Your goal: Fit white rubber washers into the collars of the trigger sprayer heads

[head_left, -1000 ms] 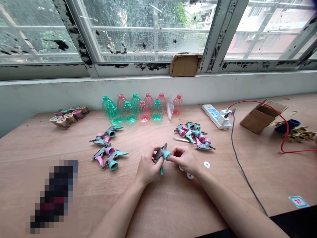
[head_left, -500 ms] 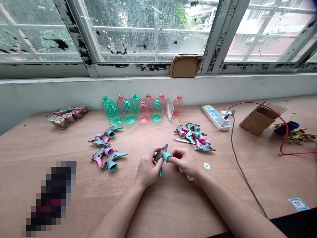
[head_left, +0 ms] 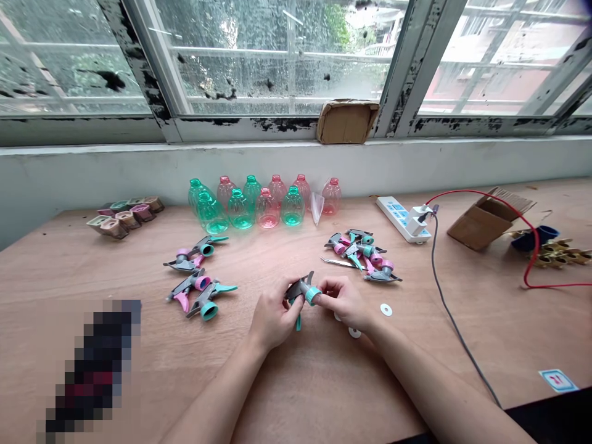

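Head camera view: from where I stand, the person's left hand (head_left: pixel 272 316) is wrapped round the grey body of a spray head (head_left: pixel 301 288), gripping it above the table (head_left: pixel 287 388), with its teal trigger hanging below the fingers. The right hand (head_left: pixel 345 303) has its fingers curled, fingertips meeting the mouth of the teal collar (head_left: pixel 312 296); I can't tell whether they pinch the collar itself or something small hidden there.

Close by the right hand and wrist lie flat white washers (head_left: pixel 386 310), some partly covered. Beyond, a heap of pink-and-teal spray heads (head_left: pixel 365 250) sits to the right, a slim metal tool (head_left: pixel 340 263) at its edge. Off to the left, four more spray heads (head_left: pixel 203 302) lie in a loose cluster.

Further back, green and pink clear bottles (head_left: pixel 240 213) stand upright near the wall, a small plastic bag (head_left: pixel 316 208) among them. Right of those come a white power strip (head_left: pixel 393 216) and a tilted cardboard box (head_left: pixel 478 223).
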`<move>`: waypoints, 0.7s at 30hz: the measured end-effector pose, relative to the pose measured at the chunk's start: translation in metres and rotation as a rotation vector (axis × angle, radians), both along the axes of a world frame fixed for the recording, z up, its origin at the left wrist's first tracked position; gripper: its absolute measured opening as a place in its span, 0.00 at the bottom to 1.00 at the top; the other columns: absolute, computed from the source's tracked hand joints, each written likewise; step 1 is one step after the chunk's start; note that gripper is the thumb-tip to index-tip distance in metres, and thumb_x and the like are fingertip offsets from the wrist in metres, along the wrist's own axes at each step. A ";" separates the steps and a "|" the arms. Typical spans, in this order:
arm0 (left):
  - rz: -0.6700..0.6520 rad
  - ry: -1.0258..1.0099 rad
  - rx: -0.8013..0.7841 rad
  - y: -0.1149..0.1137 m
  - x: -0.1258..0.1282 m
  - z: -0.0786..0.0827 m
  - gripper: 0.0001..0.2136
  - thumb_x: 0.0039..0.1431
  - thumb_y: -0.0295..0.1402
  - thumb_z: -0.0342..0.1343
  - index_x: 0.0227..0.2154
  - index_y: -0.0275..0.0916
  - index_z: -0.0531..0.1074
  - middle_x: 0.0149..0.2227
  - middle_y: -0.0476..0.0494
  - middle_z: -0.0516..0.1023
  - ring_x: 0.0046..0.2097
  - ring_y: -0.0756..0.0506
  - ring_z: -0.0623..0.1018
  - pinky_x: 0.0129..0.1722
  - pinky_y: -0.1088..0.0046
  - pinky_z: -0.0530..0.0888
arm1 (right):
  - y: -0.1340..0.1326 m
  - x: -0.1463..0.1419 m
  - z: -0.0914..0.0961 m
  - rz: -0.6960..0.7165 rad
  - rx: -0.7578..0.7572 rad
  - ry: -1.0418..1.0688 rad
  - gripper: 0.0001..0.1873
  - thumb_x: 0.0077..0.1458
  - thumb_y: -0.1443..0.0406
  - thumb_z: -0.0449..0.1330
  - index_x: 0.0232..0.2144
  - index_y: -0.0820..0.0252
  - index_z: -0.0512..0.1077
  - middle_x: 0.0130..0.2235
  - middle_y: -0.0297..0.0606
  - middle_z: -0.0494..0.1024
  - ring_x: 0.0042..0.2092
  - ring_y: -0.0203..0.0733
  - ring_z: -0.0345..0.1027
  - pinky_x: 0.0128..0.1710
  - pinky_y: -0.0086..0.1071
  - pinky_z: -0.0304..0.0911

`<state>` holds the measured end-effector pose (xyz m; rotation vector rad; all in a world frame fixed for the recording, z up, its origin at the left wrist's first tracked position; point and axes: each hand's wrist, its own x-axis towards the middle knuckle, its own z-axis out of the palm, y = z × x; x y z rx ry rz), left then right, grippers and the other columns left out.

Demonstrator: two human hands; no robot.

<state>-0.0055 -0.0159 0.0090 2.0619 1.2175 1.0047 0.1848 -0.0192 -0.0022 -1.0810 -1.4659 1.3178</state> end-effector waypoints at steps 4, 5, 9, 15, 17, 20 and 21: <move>-0.011 0.004 0.004 0.000 0.000 0.000 0.12 0.59 0.31 0.54 0.46 0.42 0.71 0.34 0.48 0.78 0.28 0.51 0.73 0.29 0.76 0.70 | -0.001 0.000 -0.001 -0.007 -0.020 -0.009 0.20 0.47 0.52 0.68 0.24 0.61 0.69 0.23 0.29 0.67 0.24 0.29 0.53 0.22 0.26 0.48; 0.002 0.003 0.002 0.000 0.000 -0.001 0.12 0.59 0.32 0.54 0.46 0.42 0.71 0.35 0.48 0.78 0.28 0.50 0.74 0.29 0.75 0.70 | -0.001 -0.001 -0.002 -0.032 -0.003 -0.022 0.19 0.47 0.52 0.68 0.24 0.61 0.69 0.23 0.29 0.67 0.24 0.30 0.54 0.22 0.26 0.49; 0.098 -0.029 -0.054 0.000 0.005 -0.003 0.10 0.59 0.35 0.56 0.42 0.41 0.72 0.34 0.46 0.79 0.30 0.48 0.77 0.29 0.75 0.70 | -0.003 -0.004 -0.002 -0.283 0.190 -0.150 0.14 0.49 0.56 0.67 0.27 0.59 0.71 0.26 0.30 0.69 0.26 0.33 0.58 0.24 0.28 0.54; 0.143 -0.062 -0.142 -0.002 0.010 -0.002 0.11 0.59 0.38 0.57 0.42 0.40 0.73 0.34 0.47 0.81 0.30 0.48 0.78 0.28 0.75 0.69 | -0.008 -0.004 0.002 -0.426 0.572 -0.313 0.06 0.53 0.63 0.66 0.27 0.58 0.73 0.27 0.33 0.72 0.28 0.35 0.61 0.29 0.30 0.59; 0.138 -0.079 -0.160 -0.003 0.011 -0.001 0.11 0.59 0.38 0.57 0.42 0.40 0.73 0.33 0.47 0.81 0.29 0.48 0.78 0.28 0.75 0.69 | -0.009 -0.004 0.003 -0.408 0.633 -0.312 0.04 0.55 0.64 0.65 0.29 0.57 0.75 0.28 0.35 0.75 0.28 0.36 0.63 0.29 0.30 0.60; 0.138 -0.088 -0.173 -0.003 0.011 0.000 0.12 0.59 0.39 0.57 0.42 0.39 0.73 0.29 0.48 0.80 0.28 0.48 0.78 0.27 0.76 0.68 | -0.010 -0.004 0.003 -0.401 0.660 -0.306 0.03 0.56 0.65 0.63 0.33 0.56 0.78 0.30 0.37 0.78 0.30 0.37 0.67 0.29 0.31 0.63; 0.140 -0.090 -0.172 -0.003 0.010 0.000 0.12 0.59 0.39 0.56 0.43 0.39 0.73 0.28 0.48 0.79 0.27 0.48 0.78 0.26 0.76 0.68 | -0.009 -0.004 0.003 -0.402 0.662 -0.313 0.04 0.57 0.65 0.63 0.34 0.56 0.79 0.31 0.38 0.78 0.31 0.38 0.68 0.30 0.31 0.64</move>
